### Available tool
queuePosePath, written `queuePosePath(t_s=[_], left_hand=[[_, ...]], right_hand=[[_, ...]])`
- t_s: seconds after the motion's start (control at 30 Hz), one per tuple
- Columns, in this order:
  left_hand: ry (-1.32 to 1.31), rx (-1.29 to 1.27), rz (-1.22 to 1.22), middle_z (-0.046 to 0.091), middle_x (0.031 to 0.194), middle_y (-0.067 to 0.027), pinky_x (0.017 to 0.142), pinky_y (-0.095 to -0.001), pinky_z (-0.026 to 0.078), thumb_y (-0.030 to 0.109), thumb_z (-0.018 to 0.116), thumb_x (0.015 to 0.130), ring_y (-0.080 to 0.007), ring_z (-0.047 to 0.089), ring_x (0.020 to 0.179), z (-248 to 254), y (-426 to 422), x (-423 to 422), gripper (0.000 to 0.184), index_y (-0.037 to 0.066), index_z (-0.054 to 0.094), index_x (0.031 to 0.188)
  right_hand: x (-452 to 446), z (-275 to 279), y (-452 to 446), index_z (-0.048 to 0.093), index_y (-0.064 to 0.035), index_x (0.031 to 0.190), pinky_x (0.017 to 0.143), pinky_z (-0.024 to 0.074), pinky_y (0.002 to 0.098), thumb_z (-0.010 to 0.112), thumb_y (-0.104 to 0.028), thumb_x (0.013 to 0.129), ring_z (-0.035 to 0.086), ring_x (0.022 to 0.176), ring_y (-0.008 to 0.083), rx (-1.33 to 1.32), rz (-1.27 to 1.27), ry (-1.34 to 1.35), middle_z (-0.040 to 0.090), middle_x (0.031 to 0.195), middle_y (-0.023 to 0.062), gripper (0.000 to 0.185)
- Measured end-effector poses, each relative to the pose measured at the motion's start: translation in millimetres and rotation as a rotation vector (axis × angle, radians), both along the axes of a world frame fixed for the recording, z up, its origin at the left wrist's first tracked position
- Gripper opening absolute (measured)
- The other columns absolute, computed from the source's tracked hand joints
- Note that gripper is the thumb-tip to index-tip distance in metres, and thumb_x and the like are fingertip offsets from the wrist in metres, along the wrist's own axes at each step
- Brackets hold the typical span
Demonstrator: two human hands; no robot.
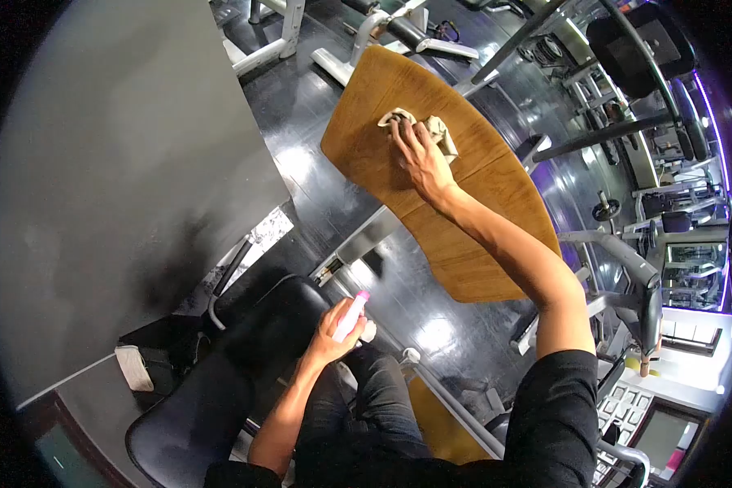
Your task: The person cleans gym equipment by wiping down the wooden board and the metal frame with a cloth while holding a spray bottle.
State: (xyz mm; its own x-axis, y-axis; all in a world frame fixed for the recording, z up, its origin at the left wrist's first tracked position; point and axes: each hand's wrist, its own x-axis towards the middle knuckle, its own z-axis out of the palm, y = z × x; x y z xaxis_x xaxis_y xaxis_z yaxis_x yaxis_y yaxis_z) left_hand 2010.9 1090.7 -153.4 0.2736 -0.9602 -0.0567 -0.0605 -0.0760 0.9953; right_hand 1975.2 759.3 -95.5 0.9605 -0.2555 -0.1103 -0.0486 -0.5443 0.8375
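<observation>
My right hand (421,154) presses a crumpled beige cloth (439,134) flat against a curved brown wooden board (480,211). Its fingers are bent over the cloth, near the board's far end. Lower down, my left hand (330,335) is closed around a small white bottle (348,320) with a pink top. That bottle is held tilted in front of my legs, apart from the board. Part of it is hidden by my fingers.
To my left is a black padded seat (220,390), with a large grey wall panel (138,146) beyond it. Gym machines with metal frames (618,252) stand to the right, and another frame (382,41) is at the back. The dark floor (301,163) is shiny.
</observation>
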Motion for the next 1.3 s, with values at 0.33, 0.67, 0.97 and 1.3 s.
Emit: queuePosePath(t_s=[0.33,0.67,0.97,1.3], left_hand=[[-0.054,-0.074,-0.001,0.057,0.081,-0.0074,0.064,-0.0316,0.048,0.001,0.062,0.082,-0.0191,0.059,0.070,5.5,6.4,-16.2,0.011,0.003,0.054,0.090],[-0.069,-0.107,-0.017,0.056,0.080,-0.0107,0.064,-0.0359,0.049,0.004,0.060,0.083,-0.0272,0.060,0.072,17.2,-0.4,-31.0,0.011,0.002,0.056,0.094],[-0.132,-0.082,0.035,0.058,0.080,-0.0102,0.065,-0.0333,0.050,-0.002,0.064,0.078,-0.0244,0.062,0.071,16.4,10.1,-37.8,0.015,0.003,0.055,0.088],[-0.142,-0.104,0.069,0.058,0.081,-0.0090,0.063,-0.0328,0.050,-0.001,0.062,0.080,-0.0213,0.061,0.069,9.2,24.1,-18.1,0.013,0.003,0.055,0.089]], right_hand=[[-146.0,-24.1,66.3,0.062,0.0010,0.111,0.079,0.0479,0.0400,0.052,-0.023,0.081,0.051,0.106,0.0303,0.315,-0.041,-0.014,0.059,0.107,0.0142,0.040],[-60.9,17.3,17.8,0.063,-0.0150,0.106,0.078,0.0523,0.0357,0.056,-0.018,0.080,0.052,0.107,0.0268,0.380,0.089,-0.304,0.052,0.122,0.0102,0.028],[81.5,-26.9,-20.5,0.059,-0.0198,0.123,0.105,0.0314,0.0481,0.047,-0.024,0.089,0.038,0.128,0.0277,0.168,-0.081,-0.165,0.048,0.133,0.0063,0.036],[7.0,-76.0,-3.8,0.057,-0.0118,0.121,0.102,0.0368,0.0454,0.050,-0.025,0.085,0.037,0.130,0.0295,0.443,-0.054,-0.181,0.047,0.134,0.0090,0.039]])
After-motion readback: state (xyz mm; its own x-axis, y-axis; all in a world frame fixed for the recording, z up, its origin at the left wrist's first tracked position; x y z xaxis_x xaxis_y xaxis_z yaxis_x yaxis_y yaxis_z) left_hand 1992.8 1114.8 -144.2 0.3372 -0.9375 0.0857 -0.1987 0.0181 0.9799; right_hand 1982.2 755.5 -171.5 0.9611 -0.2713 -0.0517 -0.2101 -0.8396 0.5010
